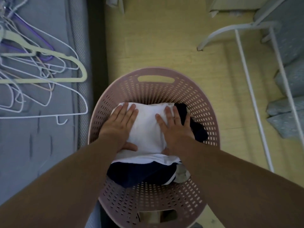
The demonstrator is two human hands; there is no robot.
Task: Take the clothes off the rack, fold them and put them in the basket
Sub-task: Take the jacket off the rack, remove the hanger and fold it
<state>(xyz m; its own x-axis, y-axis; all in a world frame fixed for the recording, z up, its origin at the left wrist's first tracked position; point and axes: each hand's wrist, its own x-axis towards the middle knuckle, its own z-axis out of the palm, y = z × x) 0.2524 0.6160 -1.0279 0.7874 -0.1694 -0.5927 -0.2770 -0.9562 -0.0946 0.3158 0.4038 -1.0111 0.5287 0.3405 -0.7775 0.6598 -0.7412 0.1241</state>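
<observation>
A pink perforated laundry basket [154, 89] stands on the floor below me. A folded white garment [147, 127] lies on top of the pile inside it. My left hand [120, 124] presses flat on the garment's left side, fingers straight, thumb at its near edge. On the right side my right hand [175, 129] lies flat as well, fingers spread. Under the white piece lie dark navy clothes [139, 173], and another dark item [197, 129] shows at the right of the basket.
A heap of empty hangers [41, 66], white wire, purple and pale green, lies on the grey mattress [41, 145] at left. The white drying rack [246, 66] stands at right with light blue clothes [289, 89] hanging on it. Yellow flooring [156, 38] lies beyond the basket.
</observation>
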